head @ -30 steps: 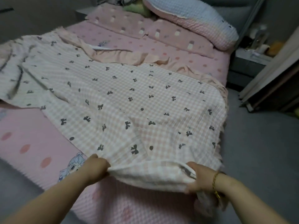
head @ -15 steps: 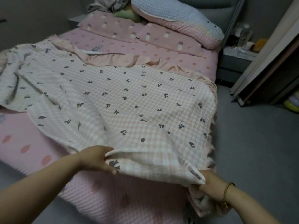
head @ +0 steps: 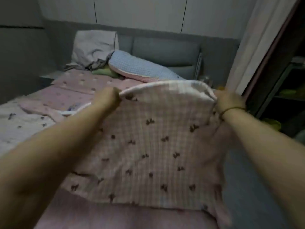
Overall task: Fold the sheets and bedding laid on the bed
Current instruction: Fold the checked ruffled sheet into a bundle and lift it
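Head view. The frame is motion-blurred, so fine detail is unreliable.

Your left hand (head: 107,100) is extended forward over the bed. Its fingers are curled round the raised hem of the checked blanket (head: 156,146), pinching it at the hem's left end.

Your right hand (head: 228,101) is level with the left and well apart from it. It grips the same hem at the right corner, where the white edging bunches against the fingers. A thin bracelet (head: 232,109) sits on that wrist.

The checked blanket is pink-and-white with a dark bow print. Its hem is held up in the air between your two hands, and the cloth slopes from there down to the mattress near you, print side towards the camera. A further part of it lies flat on the left side of the bed.

The pink sheet (head: 74,95) covers the mattress beyond and below the blanket. A blue pillow (head: 140,68) lies at the head end, against the grey headboard (head: 165,50). A crumpled grey cloth (head: 94,47) is heaped to the pillow's left.

A pale curtain (head: 257,38) hangs at the right edge.
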